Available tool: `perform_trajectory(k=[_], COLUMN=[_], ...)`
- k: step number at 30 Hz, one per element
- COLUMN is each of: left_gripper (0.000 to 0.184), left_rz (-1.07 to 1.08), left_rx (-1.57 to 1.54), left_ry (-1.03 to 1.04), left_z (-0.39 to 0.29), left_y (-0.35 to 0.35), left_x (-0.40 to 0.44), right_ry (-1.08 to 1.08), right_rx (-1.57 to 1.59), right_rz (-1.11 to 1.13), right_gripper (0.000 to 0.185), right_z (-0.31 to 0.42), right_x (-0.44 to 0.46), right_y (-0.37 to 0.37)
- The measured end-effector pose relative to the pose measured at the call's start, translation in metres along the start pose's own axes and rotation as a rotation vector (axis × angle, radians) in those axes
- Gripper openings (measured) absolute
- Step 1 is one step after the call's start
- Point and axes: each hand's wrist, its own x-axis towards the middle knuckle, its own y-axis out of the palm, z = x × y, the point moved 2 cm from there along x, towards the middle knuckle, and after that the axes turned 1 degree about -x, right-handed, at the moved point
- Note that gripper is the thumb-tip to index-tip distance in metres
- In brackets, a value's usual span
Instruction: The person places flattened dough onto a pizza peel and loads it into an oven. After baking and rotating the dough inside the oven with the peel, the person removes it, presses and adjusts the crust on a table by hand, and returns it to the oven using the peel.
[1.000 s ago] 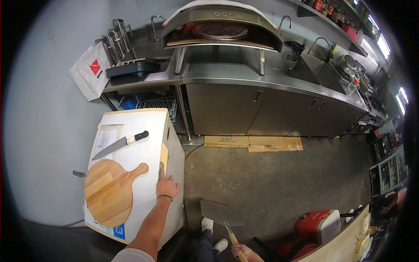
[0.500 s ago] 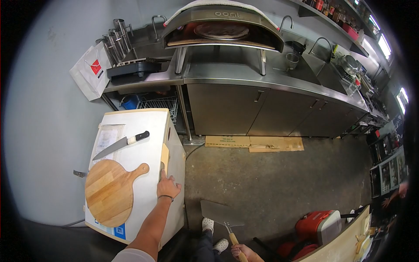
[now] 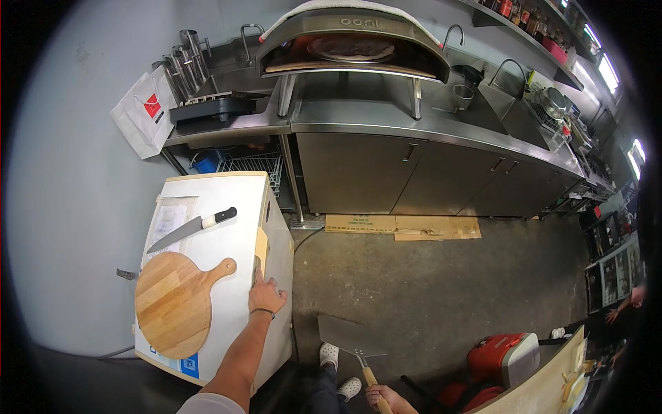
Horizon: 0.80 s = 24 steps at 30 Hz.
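Note:
My left hand (image 3: pixel 267 297) rests at the edge of a white chest-like appliance (image 3: pixel 234 321), by its tan handle (image 3: pixel 261 250). Its index finger is stretched toward that handle and the others are loosely bent, with nothing held. Low in view, my right hand (image 3: pixel 384 398) is closed around the wooden handle of a pizza peel (image 3: pixel 348 334), whose flat metal blade hangs above the floor near my shoes. On the appliance lie a round wooden board (image 3: pixel 174 303) and a large kitchen knife (image 3: pixel 189 231). A pizza (image 3: pixel 352 48) sits inside the oven (image 3: pixel 358 22).
The oven stands on a steel counter (image 3: pixel 358 114) beside a black grill-like appliance (image 3: pixel 217 107) and a white paper bag (image 3: pixel 143 117). Flattened cardboard (image 3: pixel 403 226) lies on the floor. A red cooler (image 3: pixel 500 357) and a wooden tabletop (image 3: pixel 545 379) stand right; another person is partly visible there.
My hands, the peel and the pizza look unmoved. At the far right, the other person has shifted, and a leg and shoe now show beyond the tabletop.

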Motion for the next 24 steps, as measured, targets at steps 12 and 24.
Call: perform_trajectory(k=[12,24], left_gripper=[0.034,0.041], left_rz=[0.001,0.011], left_rx=[-0.019,-0.028], left_ry=[-0.024,0.001], left_z=[0.001,-0.001], left_y=[0.003,-0.003], left_x=[0.000,-0.006], right_ry=[-0.212,-0.918], right_rx=[-0.568,-1.152], right_rz=[-0.222,-0.410], right_gripper=[0.016,0.008], right_z=[-0.011,-0.052], right_x=[-0.034,-0.161], right_y=[0.056,0.214])
